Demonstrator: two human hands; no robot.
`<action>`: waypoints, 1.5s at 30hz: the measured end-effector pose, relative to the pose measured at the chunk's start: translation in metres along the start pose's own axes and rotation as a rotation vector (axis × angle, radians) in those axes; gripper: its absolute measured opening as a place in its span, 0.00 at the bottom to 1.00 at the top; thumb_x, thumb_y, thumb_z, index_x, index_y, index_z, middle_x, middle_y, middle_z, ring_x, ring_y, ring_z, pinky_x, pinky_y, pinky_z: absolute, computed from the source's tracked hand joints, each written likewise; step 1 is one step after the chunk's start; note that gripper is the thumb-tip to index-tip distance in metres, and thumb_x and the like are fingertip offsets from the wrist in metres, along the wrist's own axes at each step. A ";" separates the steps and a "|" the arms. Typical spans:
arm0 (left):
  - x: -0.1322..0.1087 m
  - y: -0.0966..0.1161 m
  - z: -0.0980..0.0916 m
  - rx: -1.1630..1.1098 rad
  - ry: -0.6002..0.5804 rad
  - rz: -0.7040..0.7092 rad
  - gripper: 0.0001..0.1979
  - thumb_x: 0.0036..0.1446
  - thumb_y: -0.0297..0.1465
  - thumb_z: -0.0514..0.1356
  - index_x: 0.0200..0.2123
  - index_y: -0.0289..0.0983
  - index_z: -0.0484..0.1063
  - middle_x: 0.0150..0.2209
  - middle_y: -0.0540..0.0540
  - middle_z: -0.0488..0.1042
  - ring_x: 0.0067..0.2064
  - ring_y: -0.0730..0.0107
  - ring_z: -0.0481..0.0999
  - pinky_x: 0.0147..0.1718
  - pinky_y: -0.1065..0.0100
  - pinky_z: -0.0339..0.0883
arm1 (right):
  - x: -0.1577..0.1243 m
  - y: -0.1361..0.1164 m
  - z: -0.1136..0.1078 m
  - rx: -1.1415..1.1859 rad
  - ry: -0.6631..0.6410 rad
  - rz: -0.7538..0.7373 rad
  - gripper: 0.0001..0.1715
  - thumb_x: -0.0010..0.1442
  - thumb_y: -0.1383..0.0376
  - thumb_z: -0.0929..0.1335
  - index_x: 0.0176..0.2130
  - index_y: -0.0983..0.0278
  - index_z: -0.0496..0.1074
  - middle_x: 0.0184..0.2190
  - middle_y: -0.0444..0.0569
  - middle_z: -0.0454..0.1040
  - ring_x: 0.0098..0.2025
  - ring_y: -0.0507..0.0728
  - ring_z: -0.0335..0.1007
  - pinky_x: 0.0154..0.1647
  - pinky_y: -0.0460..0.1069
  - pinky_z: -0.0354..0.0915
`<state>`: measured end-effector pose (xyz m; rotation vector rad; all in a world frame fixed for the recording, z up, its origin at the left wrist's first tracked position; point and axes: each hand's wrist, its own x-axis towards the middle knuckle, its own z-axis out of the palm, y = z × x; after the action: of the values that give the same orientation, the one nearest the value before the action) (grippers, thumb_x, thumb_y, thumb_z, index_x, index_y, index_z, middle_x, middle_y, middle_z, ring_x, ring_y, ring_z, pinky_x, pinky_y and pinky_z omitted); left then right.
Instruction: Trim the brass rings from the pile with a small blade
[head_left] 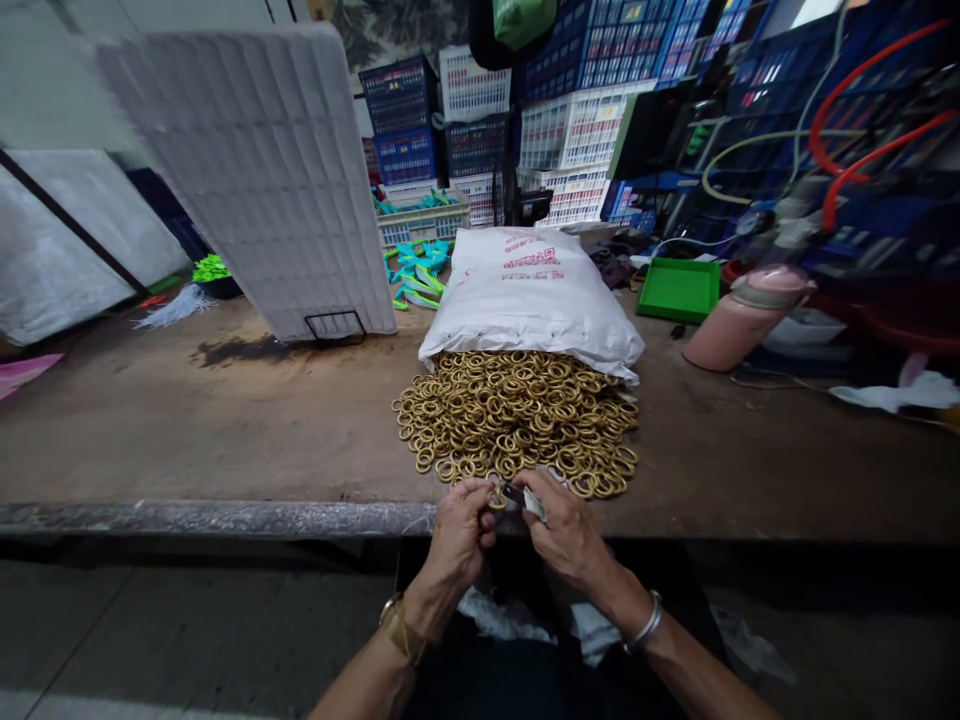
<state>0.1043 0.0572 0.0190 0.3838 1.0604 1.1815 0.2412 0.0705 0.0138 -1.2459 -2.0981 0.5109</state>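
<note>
At the table's front edge, my left hand pinches a gold-coloured ring between thumb and fingertips. Close beside it, my right hand is closed round a small tool with a dark, narrow tip and something pale at its grip; its exact kind is unclear. The tip points at the ring, and I cannot tell whether they touch. Just beyond both hands lies a wide heap of similar gold rings. It spills from the mouth of a white woven sack with red print, lying on its side.
A tall white ribbed panel stands on the table at left. Turquoise and green pieces lie behind the sack. To the right are a green tray and a pink bottle. Stacked crates rise behind.
</note>
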 end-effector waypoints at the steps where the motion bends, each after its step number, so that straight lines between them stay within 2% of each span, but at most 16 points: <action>1: -0.001 0.000 0.001 -0.011 -0.001 -0.006 0.15 0.37 0.33 0.64 0.29 0.35 0.64 0.18 0.56 0.62 0.15 0.86 0.55 0.13 0.79 0.39 | -0.002 -0.002 0.001 0.024 0.012 -0.023 0.19 0.47 0.77 0.59 0.38 0.62 0.64 0.34 0.50 0.70 0.37 0.56 0.65 0.38 0.49 0.61; 4: -0.003 0.000 0.002 -0.037 -0.014 -0.016 0.13 0.38 0.34 0.64 0.27 0.35 0.64 0.18 0.56 0.62 0.16 0.85 0.57 0.13 0.79 0.41 | -0.006 -0.009 0.006 0.076 -0.037 -0.079 0.21 0.49 0.76 0.59 0.43 0.62 0.63 0.39 0.50 0.70 0.41 0.56 0.66 0.39 0.48 0.61; 6: -0.003 -0.001 0.002 -0.051 -0.025 -0.024 0.13 0.39 0.34 0.63 0.26 0.34 0.64 0.18 0.56 0.62 0.16 0.85 0.57 0.13 0.79 0.41 | -0.007 -0.011 0.008 0.077 -0.085 -0.049 0.21 0.50 0.75 0.59 0.43 0.62 0.63 0.39 0.49 0.71 0.40 0.55 0.67 0.38 0.48 0.61; 9: -0.003 -0.003 0.001 -0.069 -0.044 -0.056 0.13 0.38 0.33 0.64 0.25 0.34 0.64 0.17 0.57 0.59 0.15 0.86 0.55 0.13 0.79 0.39 | -0.006 -0.010 0.009 0.107 -0.136 0.057 0.14 0.52 0.72 0.60 0.39 0.61 0.64 0.32 0.46 0.72 0.32 0.54 0.67 0.34 0.47 0.60; 12: -0.005 -0.004 0.002 -0.058 -0.065 -0.079 0.13 0.38 0.33 0.64 0.25 0.35 0.63 0.18 0.57 0.60 0.15 0.86 0.55 0.13 0.80 0.39 | -0.003 -0.008 0.008 0.241 -0.154 0.145 0.06 0.57 0.66 0.59 0.33 0.61 0.64 0.26 0.43 0.68 0.28 0.51 0.64 0.30 0.45 0.59; 16: -0.013 -0.007 0.006 0.051 -0.074 -0.009 0.14 0.44 0.38 0.61 0.31 0.36 0.62 0.21 0.55 0.64 0.16 0.85 0.56 0.13 0.80 0.41 | 0.001 -0.006 0.007 0.449 -0.097 0.284 0.15 0.58 0.57 0.57 0.26 0.62 0.61 0.22 0.41 0.64 0.26 0.50 0.60 0.29 0.45 0.58; 19: -0.019 -0.008 0.010 0.200 -0.084 0.101 0.14 0.47 0.40 0.58 0.30 0.36 0.62 0.22 0.54 0.65 0.15 0.85 0.55 0.12 0.80 0.43 | 0.004 -0.005 0.006 0.547 -0.069 0.365 0.15 0.57 0.56 0.58 0.26 0.63 0.61 0.21 0.40 0.63 0.25 0.50 0.59 0.29 0.45 0.58; 22: -0.021 -0.008 0.012 0.300 -0.111 0.121 0.14 0.48 0.41 0.57 0.27 0.36 0.61 0.21 0.54 0.64 0.15 0.85 0.53 0.12 0.79 0.43 | 0.004 -0.005 0.006 0.579 -0.063 0.421 0.15 0.56 0.55 0.59 0.26 0.63 0.61 0.20 0.39 0.62 0.24 0.50 0.58 0.29 0.45 0.58; 29: -0.021 -0.003 0.015 0.403 -0.086 0.130 0.16 0.47 0.43 0.57 0.25 0.36 0.60 0.17 0.56 0.60 0.15 0.84 0.53 0.13 0.79 0.45 | 0.007 -0.003 0.006 0.522 -0.051 0.347 0.16 0.55 0.54 0.60 0.26 0.64 0.64 0.22 0.40 0.63 0.27 0.50 0.59 0.30 0.45 0.57; 33: -0.023 0.000 0.014 0.427 -0.144 0.128 0.16 0.45 0.43 0.58 0.24 0.36 0.61 0.16 0.56 0.61 0.14 0.84 0.52 0.12 0.78 0.44 | 0.007 -0.001 0.005 0.489 -0.034 0.348 0.19 0.56 0.53 0.59 0.25 0.64 0.64 0.21 0.41 0.63 0.26 0.50 0.58 0.29 0.45 0.57; 40: -0.024 -0.004 0.008 0.267 -0.284 0.068 0.16 0.48 0.43 0.58 0.27 0.37 0.60 0.21 0.54 0.64 0.16 0.84 0.54 0.12 0.79 0.42 | 0.009 -0.001 0.000 0.504 -0.037 0.327 0.18 0.57 0.55 0.58 0.25 0.64 0.64 0.18 0.42 0.63 0.23 0.50 0.59 0.25 0.45 0.58; 43: -0.025 -0.006 0.004 0.273 -0.306 0.080 0.15 0.49 0.43 0.57 0.28 0.37 0.61 0.20 0.55 0.63 0.16 0.83 0.53 0.12 0.79 0.42 | 0.006 0.002 -0.002 0.372 0.012 0.283 0.15 0.57 0.59 0.57 0.25 0.63 0.64 0.20 0.43 0.65 0.24 0.51 0.60 0.27 0.45 0.58; 45: -0.025 -0.007 0.001 0.302 -0.307 0.087 0.15 0.51 0.43 0.56 0.28 0.37 0.61 0.17 0.56 0.60 0.15 0.83 0.51 0.13 0.78 0.43 | 0.002 0.003 -0.004 0.237 -0.020 0.219 0.10 0.55 0.64 0.57 0.28 0.62 0.64 0.22 0.44 0.67 0.25 0.51 0.62 0.28 0.46 0.58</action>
<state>0.1095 0.0326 0.0263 0.8277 0.9585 0.9989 0.2450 0.0734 0.0150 -1.3398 -1.8621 0.8459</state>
